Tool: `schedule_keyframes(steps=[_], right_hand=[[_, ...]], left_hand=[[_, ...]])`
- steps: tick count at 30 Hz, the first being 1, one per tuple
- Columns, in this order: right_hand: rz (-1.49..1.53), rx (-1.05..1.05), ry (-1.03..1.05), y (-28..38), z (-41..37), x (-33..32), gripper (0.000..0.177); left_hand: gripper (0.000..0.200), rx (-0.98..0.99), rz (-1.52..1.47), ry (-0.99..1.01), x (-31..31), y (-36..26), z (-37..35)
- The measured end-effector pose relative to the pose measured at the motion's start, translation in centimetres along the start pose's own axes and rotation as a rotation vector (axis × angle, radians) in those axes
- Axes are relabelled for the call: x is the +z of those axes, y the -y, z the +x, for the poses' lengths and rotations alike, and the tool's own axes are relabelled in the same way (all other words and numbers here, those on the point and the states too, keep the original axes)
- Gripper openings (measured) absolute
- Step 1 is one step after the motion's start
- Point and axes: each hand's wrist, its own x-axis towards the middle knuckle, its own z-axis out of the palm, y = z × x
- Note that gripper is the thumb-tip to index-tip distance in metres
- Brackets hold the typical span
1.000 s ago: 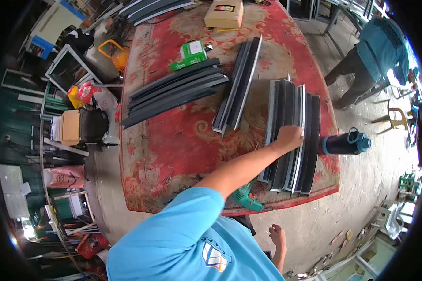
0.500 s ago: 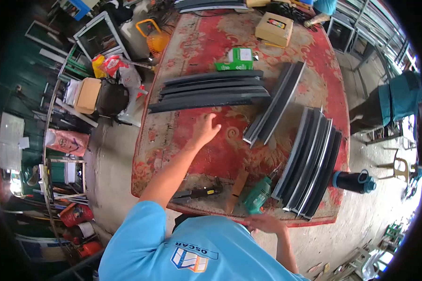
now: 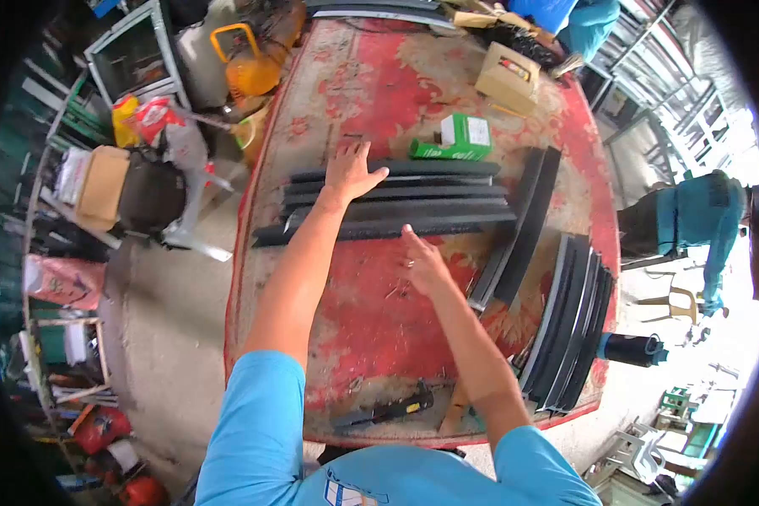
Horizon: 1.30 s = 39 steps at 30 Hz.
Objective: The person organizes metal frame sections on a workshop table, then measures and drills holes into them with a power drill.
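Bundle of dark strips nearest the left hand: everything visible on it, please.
The bundle of dark strips: several long, narrow, dark grey to black profiles, perhaps metal or plastic, with paler edges showing between them. They lie roughly parallel, ends staggered, crosswise on the red patterned cloth. The left hand is over them, the right hand at their near edge; contact is unclear for both.
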Motion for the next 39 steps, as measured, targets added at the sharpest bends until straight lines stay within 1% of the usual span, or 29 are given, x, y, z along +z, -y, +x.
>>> schedule_keyframes(steps=[1,3,5,6,8,9,10,11,13,15,17,18,19,20,21,23,24,25,27,28,29,31,32,33,34,35,37,38,39], right_hand=[[0.100,0.040,-0.090,0.3,1.4,1.1,0.062],[0.145,-0.033,-0.144,0.7,2.7,3.1,0.060],[0.202,-0.070,-0.184,0.7,3.6,3.8,0.058],[0.206,-0.063,-0.163,0.3,4.8,3.7,0.054],[0.258,-0.049,-0.129,-0.9,5.2,3.6,0.042],[0.265,-0.043,-0.129,-1.1,4.7,4.0,0.042],[0.270,-0.070,-0.119,-1.3,3.6,4.5,0.040],[0.274,-0.095,-0.105,-1.7,2.4,5.2,0.040],[0.250,-0.100,-0.050,-3.2,1.1,6.0,0.040],[0.225,-0.108,0.009,-4.9,-0.1,6.7,0.040],[0.119,-0.023,0.033,-7.8,-1.3,7.4,0.042],[0.124,-0.013,0.048,-8.5,-2.3,8.3,0.042],[0.111,0.073,0.069,-8.6,-3.9,9.4,0.044],[0.101,0.156,0.085,-9.0,-4.9,10.3,0.046],[0.108,0.162,0.090,-9.9,-5.1,10.7,0.046],[0.063,0.141,0.082,-11.8,-5.5,11.0,0.046],[-0.049,0.137,0.084,-11.6,-5.4,10.8,0.046],[-0.045,0.131,0.091,-11.4,-5.2,10.7,0.046],[-0.044,0.168,0.060,-10.9,-5.1,10.4,0.044],[-0.043,0.163,0.052,-10.7,-4.9,10.0,0.044],[-0.066,0.145,0.064,-10.5,-4.7,9.7,0.043],[-0.098,0.131,0.082,-10.0,-3.9,9.2,0.042],[-0.077,0.125,0.051,-9.7,-3.2,9.1,0.045],[-0.054,0.120,0.019,-9.2,-2.6,9.1,0.048],[-0.057,0.089,0.005,-8.3,-2.1,9.4,0.044],[-0.047,0.084,0.005,-7.3,-1.2,9.5,0.044],[-0.091,-0.123,0.120,-5.2,0.6,9.8,0.041],[-0.117,-0.135,0.068,-4.0,1.5,10.2,0.039],[-0.141,-0.146,0.018,-2.4,2.4,11.0,0.038]], left_hand=[[0.074,-0.030,0.008,0.139,0.4,0.1,1.5],[0.075,-0.014,0.037,0.442,0.7,1.0,2.5],[0.067,0.118,0.021,0.115,2.7,2.1,1.2],[0.067,0.122,0.017,0.132,2.4,2.3,0.9],[0.058,0.211,-0.105,0.127,0.6,2.3,0.0],[0.058,0.212,-0.101,0.134,0.3,2.8,-0.4],[0.053,0.213,-0.143,0.192,-0.1,3.5,-1.3],[0.049,0.210,-0.184,0.249,-0.7,4.2,-2.3],[0.048,0.211,-0.177,0.270,-1.9,5.5,-4.0],[0.047,0.226,-0.158,0.235,-2.9,7.3,-6.7],[0.046,0.212,-0.183,0.269,-5.8,8.6,-10.3],[0.040,0.127,-0.250,0.249,-6.7,9.0,-12.5],[0.032,0.035,-0.432,0.187,-6.6,9.9,-14.5],[0.029,0.065,-0.404,0.242,-7.5,10.0,-16.1],[0.025,0.094,-0.381,0.295,-8.3,9.8,-17.4],[0.021,0.069,-0.405,0.218,-8.7,6.8,-19.3],[0.027,0.031,-0.410,0.238,-8.5,6.6,-19.5],[0.027,0.035,-0.403,0.234,-8.5,6.8,-19.1],[0.044,0.049,-0.358,0.022,-8.1,7.1,-17.9],[0.063,-0.084,-0.427,0.104,-8.0,8.1,-17.0],[0.070,-0.150,-0.489,0.154,-7.7,9.0,-16.3],[0.090,-0.200,-0.158,0.689,-8.7,9.1,-13.6],[0.090,-0.205,-0.156,0.684,-8.6,9.4,-13.0],[0.098,-0.286,-0.230,0.750,-8.2,9.9,-12.7],[0.106,-0.360,-0.299,0.818,-8.3,10.0,-12.2],[0.106,-0.354,-0.290,0.820,-8.5,10.3,-11.6],[0.108,-0.403,-0.312,0.734,-9.3,10.3,-10.8],[0.109,-0.411,-0.309,0.679,-9.7,10.3,-10.5],[0.104,-0.394,-0.307,0.686,-9.8,11.1,-9.9]])
